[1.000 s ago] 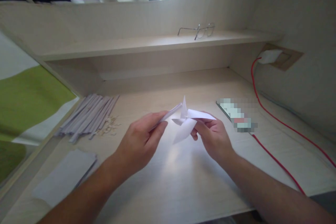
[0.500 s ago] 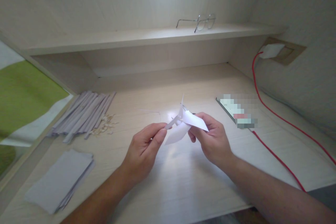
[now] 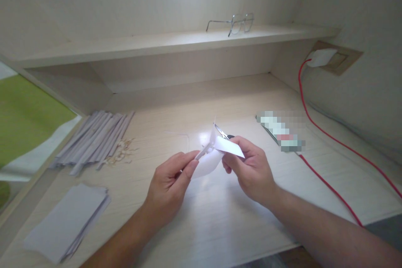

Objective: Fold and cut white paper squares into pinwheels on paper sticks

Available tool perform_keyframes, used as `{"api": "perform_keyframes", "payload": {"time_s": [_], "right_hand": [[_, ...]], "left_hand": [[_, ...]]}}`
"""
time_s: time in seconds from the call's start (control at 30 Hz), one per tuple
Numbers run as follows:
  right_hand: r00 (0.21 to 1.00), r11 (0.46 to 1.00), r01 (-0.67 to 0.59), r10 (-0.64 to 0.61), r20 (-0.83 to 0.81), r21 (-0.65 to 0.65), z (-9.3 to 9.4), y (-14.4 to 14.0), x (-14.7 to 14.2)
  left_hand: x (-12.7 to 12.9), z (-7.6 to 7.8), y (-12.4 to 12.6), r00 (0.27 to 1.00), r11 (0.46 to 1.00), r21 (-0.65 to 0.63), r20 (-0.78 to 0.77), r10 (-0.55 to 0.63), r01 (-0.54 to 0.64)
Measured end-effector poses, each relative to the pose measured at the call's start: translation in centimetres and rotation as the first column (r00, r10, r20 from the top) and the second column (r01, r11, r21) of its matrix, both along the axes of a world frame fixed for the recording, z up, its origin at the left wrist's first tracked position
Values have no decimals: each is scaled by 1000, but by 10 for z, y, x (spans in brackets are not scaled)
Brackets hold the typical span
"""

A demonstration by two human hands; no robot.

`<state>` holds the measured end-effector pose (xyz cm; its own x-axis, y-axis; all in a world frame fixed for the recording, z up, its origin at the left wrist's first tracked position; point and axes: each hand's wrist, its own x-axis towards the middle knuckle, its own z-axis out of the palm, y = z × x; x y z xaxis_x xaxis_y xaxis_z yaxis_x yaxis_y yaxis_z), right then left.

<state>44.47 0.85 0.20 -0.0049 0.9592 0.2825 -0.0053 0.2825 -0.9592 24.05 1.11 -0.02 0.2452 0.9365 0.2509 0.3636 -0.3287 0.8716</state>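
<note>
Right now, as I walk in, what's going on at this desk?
A person's left hand pinches a pinwheel-like white paper shape above the desk. The right hand holds scissors, partly hidden, with the blades by the paper; whether they are cutting, I can't tell. Off to the left lie paper sticks and a stack of sheets.

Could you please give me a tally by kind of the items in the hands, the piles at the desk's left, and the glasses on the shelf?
White paper pinwheel: 1
Scissors: 1
Paper stack: 1
Pile of sticks: 1
Heap of small bits: 1
Glasses: 1
Total: 6
</note>
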Motion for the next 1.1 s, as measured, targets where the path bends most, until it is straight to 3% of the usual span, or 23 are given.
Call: {"api": "perform_keyframes", "payload": {"time_s": [0.3, 0.4, 0.5, 0.6, 0.73, 0.83, 0.97, 1.1], "right_hand": [[998, 998, -46, 43, -51, -47, 3, -1, -1], [994, 997, -50, 43, -101, -67, 2, 1, -2], [991, 990, -72, 58, -121, -118, -2, 4, -3], [978, 954, -206, 207, -20, -217, -9, 6, -6], [895, 864, -375, 432, 110, -337, -22, 0, -16], [828, 817, -439, 529, 185, -373, -26, -7, -23], [807, 824, -437, 536, 247, -359, -26, -10, -26], [836, 865, -413, 484, 259, -285, -29, -5, -23]], "left_hand": [[-1, -5, -1, 1000, 998, 53, 5, -17, 16], [-2, -1, -1, 998, 1000, 25, 67, -3, 1], [-2, 5, 0, 975, 994, -54, 197, 102, -93], [0, 5, 3, 897, 976, -170, 397, 194, -135], [4, -4, 8, 809, 963, -267, 555, 194, -48], [6, -10, 10, 737, 950, -313, 641, 216, -6], [8, -12, 11, 699, 944, -325, 687, 200, 49], [9, -18, 9, 759, 949, -312, 629, 168, 49]]}}
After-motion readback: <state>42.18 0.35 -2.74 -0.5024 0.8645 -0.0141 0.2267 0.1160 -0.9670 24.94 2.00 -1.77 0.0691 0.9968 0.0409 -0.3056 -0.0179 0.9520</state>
